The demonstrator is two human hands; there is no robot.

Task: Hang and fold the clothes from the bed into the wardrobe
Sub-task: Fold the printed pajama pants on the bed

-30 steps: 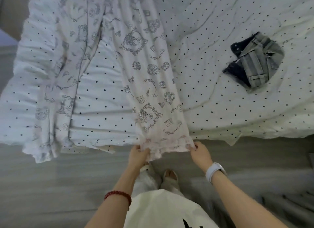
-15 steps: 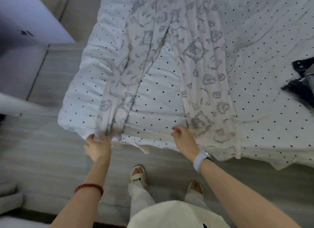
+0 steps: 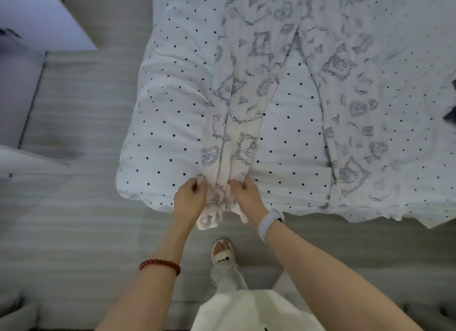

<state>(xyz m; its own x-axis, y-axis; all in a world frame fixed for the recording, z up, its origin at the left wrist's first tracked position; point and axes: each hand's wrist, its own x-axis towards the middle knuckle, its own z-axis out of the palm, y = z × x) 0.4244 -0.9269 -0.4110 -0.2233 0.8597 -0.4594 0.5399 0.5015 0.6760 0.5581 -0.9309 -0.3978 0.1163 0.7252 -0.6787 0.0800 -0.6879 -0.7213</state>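
White patterned pyjama trousers (image 3: 249, 67) lie spread on the polka-dot bed (image 3: 162, 123), legs pointing toward me. The left leg (image 3: 232, 138) is bunched narrow near the bed's front corner. My left hand (image 3: 190, 198) grips its hem on the left side, and my right hand (image 3: 246, 198) grips the same hem on the right side. The ruffled cuff (image 3: 208, 219) hangs between my hands over the bed edge. The right trouser leg (image 3: 355, 138) lies flat and free further right.
A dark garment (image 3: 451, 108) shows at the right edge of the bed. White furniture (image 3: 37, 27) stands at the upper left, with grey wood floor (image 3: 74, 219) between it and the bed. My slippered foot (image 3: 223, 253) is by the bed edge.
Both hands left the right trouser leg's hem and moved to the left leg. The right hand has come across and now holds the left leg's hem beside my left hand.
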